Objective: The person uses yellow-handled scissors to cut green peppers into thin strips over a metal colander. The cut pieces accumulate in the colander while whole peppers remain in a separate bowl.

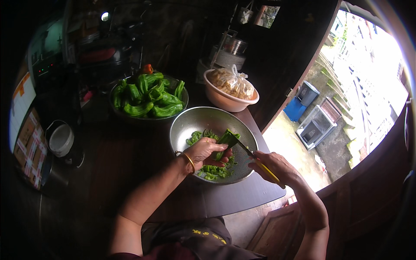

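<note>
My left hand (208,152) holds a green pepper (226,140) over a perforated metal colander (182,125). Its fingers curl beneath the pepper, and the thumb lies on top. In my right hand (274,167) is a knife with a yellow handle (269,174); its dark blade (242,145) meets the pepper's far end. Cut green pepper pieces (213,172) lie in the colander below my hands. Behind it to the left, a wide bowl (186,100) is heaped with whole green peppers (156,94). A small orange-red pepper (147,69) sits at that heap's back.
A pale pink basin (227,101) holding a tied clear plastic bag of tan food (230,83) stands behind the colander. The dark table's (240,198) edge and corner are near my right arm. A bucket (61,139) and cardboard box (31,146) are at left; an open doorway lies right.
</note>
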`<state>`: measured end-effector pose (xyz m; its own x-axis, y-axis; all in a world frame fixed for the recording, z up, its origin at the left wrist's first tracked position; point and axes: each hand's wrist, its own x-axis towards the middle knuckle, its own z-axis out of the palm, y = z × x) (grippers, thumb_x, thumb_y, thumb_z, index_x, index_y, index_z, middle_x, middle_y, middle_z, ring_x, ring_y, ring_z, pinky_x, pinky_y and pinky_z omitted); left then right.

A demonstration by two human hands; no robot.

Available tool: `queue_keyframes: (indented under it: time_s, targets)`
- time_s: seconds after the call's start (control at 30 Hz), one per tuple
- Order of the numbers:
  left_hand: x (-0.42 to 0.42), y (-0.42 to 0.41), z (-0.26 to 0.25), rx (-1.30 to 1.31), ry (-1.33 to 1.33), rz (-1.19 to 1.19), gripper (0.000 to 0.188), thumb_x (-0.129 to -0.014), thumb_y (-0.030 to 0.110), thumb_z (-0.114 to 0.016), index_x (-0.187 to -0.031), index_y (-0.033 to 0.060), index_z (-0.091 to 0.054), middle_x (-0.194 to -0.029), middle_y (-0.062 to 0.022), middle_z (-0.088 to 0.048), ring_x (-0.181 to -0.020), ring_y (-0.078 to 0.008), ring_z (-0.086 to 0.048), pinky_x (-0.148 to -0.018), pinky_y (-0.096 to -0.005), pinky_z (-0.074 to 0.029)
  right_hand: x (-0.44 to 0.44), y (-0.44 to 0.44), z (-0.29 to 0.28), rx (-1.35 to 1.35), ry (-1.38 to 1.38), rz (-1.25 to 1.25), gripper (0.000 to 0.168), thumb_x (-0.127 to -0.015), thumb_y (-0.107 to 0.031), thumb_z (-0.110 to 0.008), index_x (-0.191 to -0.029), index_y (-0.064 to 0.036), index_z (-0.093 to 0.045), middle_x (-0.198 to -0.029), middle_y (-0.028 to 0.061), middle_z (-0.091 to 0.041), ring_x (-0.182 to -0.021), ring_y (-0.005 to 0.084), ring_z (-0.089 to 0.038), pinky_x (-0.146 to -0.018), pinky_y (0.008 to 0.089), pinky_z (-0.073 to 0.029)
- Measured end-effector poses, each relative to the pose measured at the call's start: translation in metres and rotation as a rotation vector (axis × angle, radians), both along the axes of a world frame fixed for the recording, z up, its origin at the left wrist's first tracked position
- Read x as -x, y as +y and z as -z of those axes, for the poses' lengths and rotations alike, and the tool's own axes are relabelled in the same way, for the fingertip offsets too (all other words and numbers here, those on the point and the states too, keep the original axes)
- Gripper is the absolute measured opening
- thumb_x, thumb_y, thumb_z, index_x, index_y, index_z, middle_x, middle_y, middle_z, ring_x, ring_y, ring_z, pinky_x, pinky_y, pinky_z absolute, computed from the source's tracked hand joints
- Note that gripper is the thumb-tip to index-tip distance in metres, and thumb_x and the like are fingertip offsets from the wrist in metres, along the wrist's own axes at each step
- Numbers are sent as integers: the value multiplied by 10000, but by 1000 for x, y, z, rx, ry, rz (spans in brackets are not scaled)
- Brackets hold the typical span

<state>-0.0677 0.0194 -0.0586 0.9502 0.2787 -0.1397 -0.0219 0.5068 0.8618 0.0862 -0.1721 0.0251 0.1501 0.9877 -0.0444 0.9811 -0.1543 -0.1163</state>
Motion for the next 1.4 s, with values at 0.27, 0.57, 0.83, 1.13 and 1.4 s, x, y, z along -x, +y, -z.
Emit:
queue_keyframes:
  time_s: [0.27, 0.57, 0.83, 1.13, 1.4]
  targets:
    - [3, 8, 10, 73, 43, 46, 195, -948, 159, -583, -1062, 4, -616, -926, -80, -682, -779, -169, -676, -700, -338, -605, -3, 6, -3, 41, 36, -37, 285, -954, -339, -565, -929, -55, -554, -654, 145, -568, -618, 357, -583, -577, 446, -453]
    - [3, 5, 6, 51, 23, 60, 197, -957, 166, -566, -1092, 32, -620, -940, -61, -682, -796, -149, -670, -698, -334, -608, -12, 11, -1, -23, 126, -54, 300, -943, -358, -588, -929, -61, -553, -676, 131, -575, -613, 328, -578, -575, 432, -454]
    - [10, 4, -2, 91, -39, -38, 199, -956, 174, -570, -1079, 27, -625, -940, -67, -680, -783, -156, -669, -671, -341, -618, -7, 1, -9, 41, 106, -79, 245, -948, -294, -590, -987, -57, -539, -638, 105, -561, -554, 300, -572, -536, 401, -453]
    - [9, -2, -3, 84, -50, -22, 226, -966, 162, -546, -1130, 19, -608, -968, -73, -677, -803, -161, -666, -683, -332, -616, -4, 2, -6, 48, 18, -123, 231, -959, -283, -575, -965, -60, -517, -614, 107, -527, -539, 292, -552, -518, 412, -431]
    - [6, -6, -4, 104, -70, -31, 227, -978, 154, -515, -1140, 20, -601, -972, -75, -676, -801, -168, -667, -689, -343, -616, -3, 1, -6, 84, 37, -93, 270, -985, -311, -532, -915, -55, -485, -566, 106, -471, -524, 276, -526, -526, 414, -419]
